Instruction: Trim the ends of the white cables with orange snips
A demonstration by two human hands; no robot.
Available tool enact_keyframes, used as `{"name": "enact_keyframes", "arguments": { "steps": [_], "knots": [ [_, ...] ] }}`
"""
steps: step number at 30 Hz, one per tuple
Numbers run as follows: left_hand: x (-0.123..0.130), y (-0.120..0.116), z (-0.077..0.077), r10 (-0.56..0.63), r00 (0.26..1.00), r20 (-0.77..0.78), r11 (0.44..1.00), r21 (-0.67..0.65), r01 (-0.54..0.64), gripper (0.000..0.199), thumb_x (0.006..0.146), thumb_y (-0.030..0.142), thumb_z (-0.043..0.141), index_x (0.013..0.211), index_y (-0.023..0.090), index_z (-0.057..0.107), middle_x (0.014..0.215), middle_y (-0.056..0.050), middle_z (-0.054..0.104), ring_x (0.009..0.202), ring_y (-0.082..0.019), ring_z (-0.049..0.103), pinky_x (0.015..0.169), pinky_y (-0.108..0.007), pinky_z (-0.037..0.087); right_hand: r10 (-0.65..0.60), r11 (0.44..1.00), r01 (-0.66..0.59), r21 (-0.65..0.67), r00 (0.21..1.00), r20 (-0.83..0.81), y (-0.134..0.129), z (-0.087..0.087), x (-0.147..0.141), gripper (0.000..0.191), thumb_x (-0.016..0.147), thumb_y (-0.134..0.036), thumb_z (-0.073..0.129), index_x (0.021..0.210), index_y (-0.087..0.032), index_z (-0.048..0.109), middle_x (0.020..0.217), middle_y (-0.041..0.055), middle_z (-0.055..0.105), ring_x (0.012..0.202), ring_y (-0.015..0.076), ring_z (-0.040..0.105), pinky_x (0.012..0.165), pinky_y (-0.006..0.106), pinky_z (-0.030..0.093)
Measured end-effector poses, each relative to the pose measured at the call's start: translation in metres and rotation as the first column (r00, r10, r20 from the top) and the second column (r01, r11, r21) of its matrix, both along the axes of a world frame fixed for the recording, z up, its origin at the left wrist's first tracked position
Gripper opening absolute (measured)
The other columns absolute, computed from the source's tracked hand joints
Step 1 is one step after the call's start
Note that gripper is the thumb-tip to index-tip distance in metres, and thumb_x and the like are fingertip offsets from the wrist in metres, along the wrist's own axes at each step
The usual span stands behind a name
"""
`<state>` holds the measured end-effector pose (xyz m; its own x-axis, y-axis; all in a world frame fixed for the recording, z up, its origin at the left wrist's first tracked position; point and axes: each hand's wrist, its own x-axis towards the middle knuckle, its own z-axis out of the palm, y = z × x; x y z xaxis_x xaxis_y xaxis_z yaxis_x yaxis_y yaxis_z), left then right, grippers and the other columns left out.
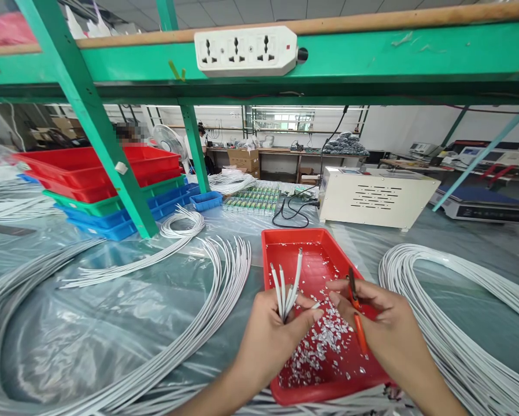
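My left hand point(268, 335) grips a small bunch of white cable ends point(288, 283) that fan upward over a red tray point(281, 242). My right hand point(385, 329) holds orange-handled cutters point(358, 323) over the same tray, its fingertips close to the cable ends. Silvery cable trimmings point(320, 346) litter the tray floor between both hands.
Long white cables point(207, 312) curve across the plastic-covered bench on the left, another bundle point(450, 312) on the right. Stacked red, green and blue trays point(90, 190) stand back left by a green post point(112, 156). A beige machine box point(372, 199) sits behind the tray; a power strip point(246, 51) hangs overhead.
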<state>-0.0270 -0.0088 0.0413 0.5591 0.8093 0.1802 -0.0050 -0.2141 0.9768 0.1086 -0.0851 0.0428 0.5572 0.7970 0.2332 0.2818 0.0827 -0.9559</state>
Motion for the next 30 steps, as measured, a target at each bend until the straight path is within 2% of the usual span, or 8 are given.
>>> {"name": "enact_keyframes", "arguments": {
  "steps": [4, 8, 13, 17, 19, 25, 30],
  "knots": [
    [0.001, 0.0, -0.002, -0.008, 1.0, 0.005, 0.999, 0.04, 0.007, 0.007, 0.068, 0.02, 0.066, 0.064, 0.015, 0.064, 0.059, 0.0, 0.062, 0.054, -0.01, 0.047, 0.052, -0.021, 0.036, 0.071, 0.997, -0.068, 0.034, 0.99, -0.119, -0.004, 0.006, -0.01, 0.02, 0.058, -0.018, 0.071, 0.077, -0.023, 0.072, 0.062, -0.0024, 0.064, 0.057, 0.0132, 0.055, 0.056, 0.021, 0.044],
    [0.001, -0.001, -0.002, -0.023, 1.0, -0.009, 0.998, 0.061, 0.024, 0.007, 0.069, 0.018, 0.064, 0.063, 0.013, 0.065, 0.056, 0.001, 0.059, 0.051, -0.008, 0.042, 0.049, -0.02, 0.032, 0.08, 0.997, -0.079, 0.009, 0.989, -0.126, -0.006, 0.01, -0.016, 0.023, 0.054, -0.017, 0.075, 0.076, -0.023, 0.073, 0.061, -0.0027, 0.064, 0.057, 0.013, 0.054, 0.054, 0.02, 0.044],
    [0.001, -0.003, 0.002, -0.083, 0.996, 0.04, 0.994, -0.061, 0.086, 0.014, 0.068, 0.021, 0.065, 0.059, 0.013, 0.06, 0.046, 0.007, 0.042, 0.043, -0.005, 0.028, 0.041, -0.017, 0.022, 0.046, 0.999, -0.045, 0.011, 0.992, -0.117, -0.007, 0.012, -0.015, 0.022, 0.054, -0.019, 0.076, 0.075, -0.022, 0.073, 0.057, -0.0035, 0.06, 0.054, 0.0121, 0.051, 0.05, 0.019, 0.041],
    [0.002, -0.004, 0.0, -0.02, 0.999, 0.039, 0.995, -0.1, 0.024, 0.014, 0.067, 0.023, 0.066, 0.061, 0.013, 0.058, 0.047, 0.006, 0.044, 0.043, -0.005, 0.03, 0.04, -0.017, 0.023, 0.034, 0.999, -0.027, 0.04, 0.983, -0.182, -0.005, 0.009, -0.013, 0.02, 0.053, -0.019, 0.077, 0.072, -0.022, 0.072, 0.056, -0.0048, 0.059, 0.055, 0.0104, 0.051, 0.052, 0.017, 0.04],
    [0.002, -0.004, -0.002, 0.017, 0.999, 0.03, 0.997, -0.071, -0.015, 0.014, 0.066, 0.023, 0.067, 0.061, 0.013, 0.058, 0.049, 0.005, 0.047, 0.044, -0.005, 0.032, 0.041, -0.017, 0.024, 0.082, 0.996, -0.075, 0.039, 0.963, -0.255, -0.002, 0.006, -0.013, 0.018, 0.053, -0.02, 0.077, 0.07, -0.021, 0.071, 0.058, -0.0041, 0.06, 0.056, 0.0097, 0.051, 0.052, 0.017, 0.04],
    [0.0, -0.005, -0.003, 0.061, 0.998, 0.015, 0.998, 0.028, -0.061, 0.011, 0.068, 0.018, 0.064, 0.058, 0.014, 0.059, 0.049, 0.005, 0.05, 0.044, -0.006, 0.034, 0.042, -0.017, 0.026, 0.212, 0.975, -0.214, 0.051, 0.849, -0.484, 0.004, -0.003, -0.017, 0.019, 0.051, -0.022, 0.08, 0.067, -0.02, 0.07, 0.048, -0.0062, 0.051, 0.046, 0.0055, 0.04, 0.045, 0.015, 0.034],
    [0.0, -0.004, -0.002, 0.011, 0.999, 0.035, 0.999, 0.043, -0.012, 0.015, 0.071, 0.018, 0.061, 0.057, 0.015, 0.059, 0.049, 0.003, 0.054, 0.044, -0.007, 0.04, 0.043, -0.017, 0.029, 0.178, 0.977, -0.212, 0.006, 0.802, -0.57, 0.004, -0.005, -0.017, 0.021, 0.052, -0.029, 0.08, 0.067, -0.019, 0.069, 0.049, -0.0046, 0.055, 0.048, 0.0074, 0.046, 0.05, 0.017, 0.037]
  ]
}}
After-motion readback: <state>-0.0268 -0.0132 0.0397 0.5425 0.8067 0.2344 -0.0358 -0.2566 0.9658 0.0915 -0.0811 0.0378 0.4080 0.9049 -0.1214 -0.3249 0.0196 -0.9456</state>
